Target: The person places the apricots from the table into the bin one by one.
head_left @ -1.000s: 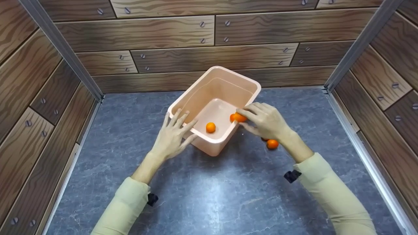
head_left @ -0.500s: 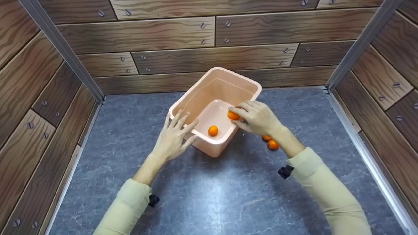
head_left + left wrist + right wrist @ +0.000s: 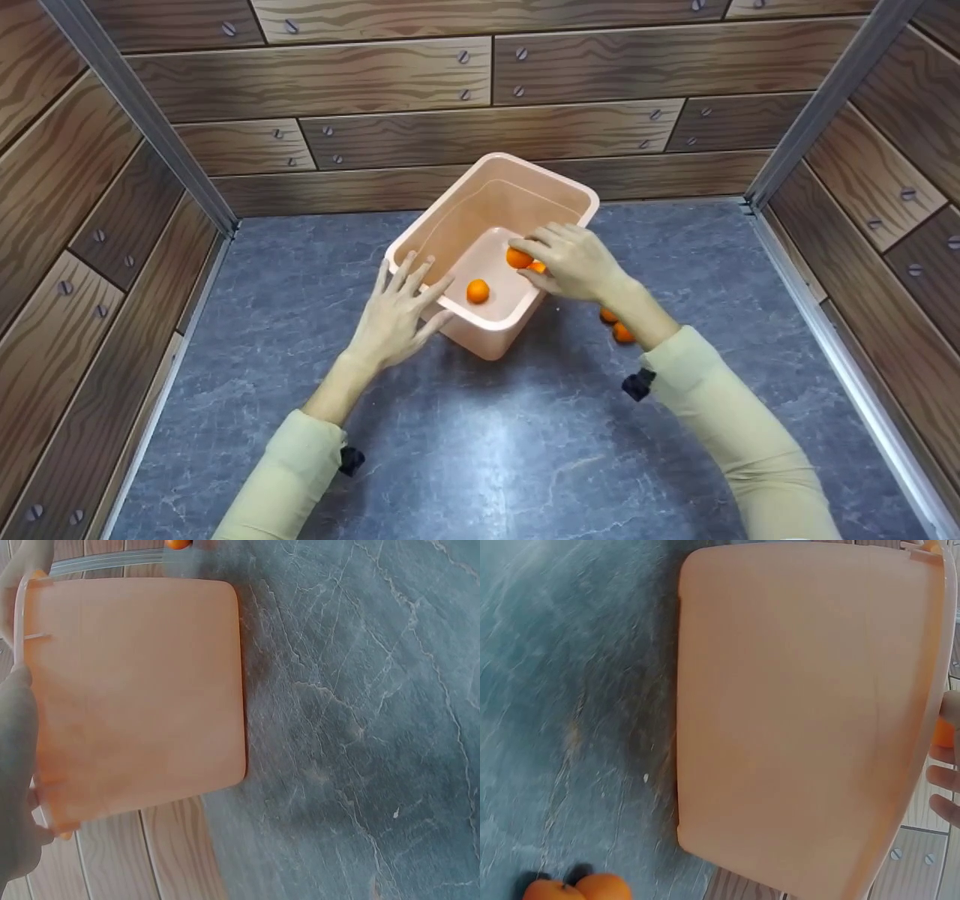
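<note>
- Head view is showing no readable writing or labels anywhere; the wood-look walls (image 3: 480,75) are carrying only screw heads.
- Right hand (image 3: 574,259) is reaching over the right rim of the pink tub (image 3: 450,225), its fingers (image 3: 529,246) curling around a held orange (image 3: 518,258) inside the tub, with a second orange (image 3: 537,267) peeking out just behind it.
- Left hand (image 3: 397,311) is resting on the tub's near-left rim, fingers straight and spread.
- One loose orange (image 3: 478,291) is lying on the tub's floor.
- Two oranges (image 3: 616,326) are sitting on the table (image 3: 480,450) just right of the tub, beneath the right wrist.
</note>
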`<move>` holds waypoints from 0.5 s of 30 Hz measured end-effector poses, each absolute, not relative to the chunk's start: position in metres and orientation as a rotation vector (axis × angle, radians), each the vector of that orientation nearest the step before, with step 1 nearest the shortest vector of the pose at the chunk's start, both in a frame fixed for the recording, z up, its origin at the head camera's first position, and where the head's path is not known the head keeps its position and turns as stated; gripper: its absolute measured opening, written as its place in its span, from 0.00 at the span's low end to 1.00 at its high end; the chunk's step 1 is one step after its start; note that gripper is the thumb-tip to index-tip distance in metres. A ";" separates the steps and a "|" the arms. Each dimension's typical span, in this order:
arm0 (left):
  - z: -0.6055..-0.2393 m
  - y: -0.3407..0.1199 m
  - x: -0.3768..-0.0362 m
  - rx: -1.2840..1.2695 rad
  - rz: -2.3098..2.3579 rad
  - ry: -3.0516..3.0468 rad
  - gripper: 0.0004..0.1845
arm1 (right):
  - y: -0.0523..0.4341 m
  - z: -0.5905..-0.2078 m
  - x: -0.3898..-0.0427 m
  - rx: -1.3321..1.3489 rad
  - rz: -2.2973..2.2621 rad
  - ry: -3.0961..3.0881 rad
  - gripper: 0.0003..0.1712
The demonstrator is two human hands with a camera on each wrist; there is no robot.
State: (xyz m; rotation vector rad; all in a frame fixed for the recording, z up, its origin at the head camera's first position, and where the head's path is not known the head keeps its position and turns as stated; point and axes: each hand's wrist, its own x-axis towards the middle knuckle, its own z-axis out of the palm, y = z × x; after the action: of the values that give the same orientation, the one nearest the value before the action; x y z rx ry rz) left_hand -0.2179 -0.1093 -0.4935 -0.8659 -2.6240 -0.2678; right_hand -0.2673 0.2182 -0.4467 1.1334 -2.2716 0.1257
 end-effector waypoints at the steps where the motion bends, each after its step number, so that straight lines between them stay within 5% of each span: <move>1: -0.494 -0.110 -0.218 -0.865 -0.269 -2.623 0.31 | 0.216 -0.447 -0.268 1.136 0.124 -2.278 0.26; 15: -0.495 -0.109 -0.218 -0.861 -0.283 -2.632 0.31 | 0.203 -0.445 -0.278 1.170 0.087 -2.359 0.25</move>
State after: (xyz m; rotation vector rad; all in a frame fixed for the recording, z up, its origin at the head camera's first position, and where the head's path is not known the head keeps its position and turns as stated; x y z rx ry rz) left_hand -0.2182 -0.1089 -0.4946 -0.8609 -2.6324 -0.2829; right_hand -0.2781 0.2031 -0.4452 1.1702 -2.3591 0.0868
